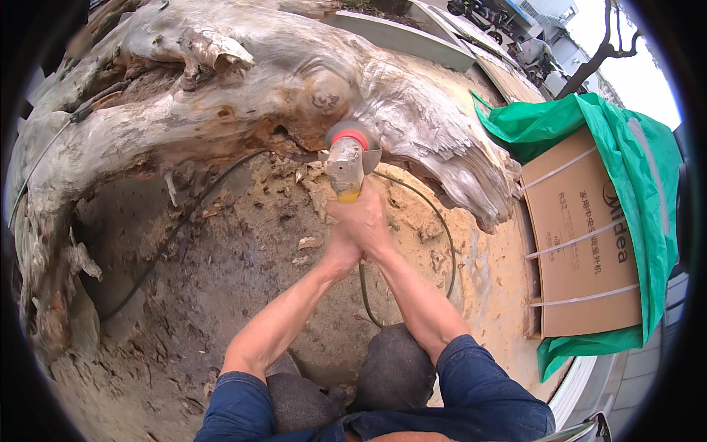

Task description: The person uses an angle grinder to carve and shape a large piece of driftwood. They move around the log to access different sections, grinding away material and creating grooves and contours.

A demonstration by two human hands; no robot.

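Both my hands are wrapped round an angle grinder (343, 168), whose dusty metal head has a red ring and a disc blurred by spin. The disc meets the underside of a large weathered tree trunk (294, 103), close to a knot and a dark hollow. My right hand (366, 214) grips the yellow part of the body just behind the head. Lower on the grinder and partly behind the right hand, my left hand (341, 253) is closed too. Most of the grinder's body is hidden by the hands.
A black power cable (434, 208) loops over the sawdust-covered ground (184, 295). To the right stands a strapped cardboard box (582, 236) under a green tarp (655, 191). Wood chips (309, 242) lie between my knees (395, 365) and the trunk. Concrete slabs (401, 37) are behind.
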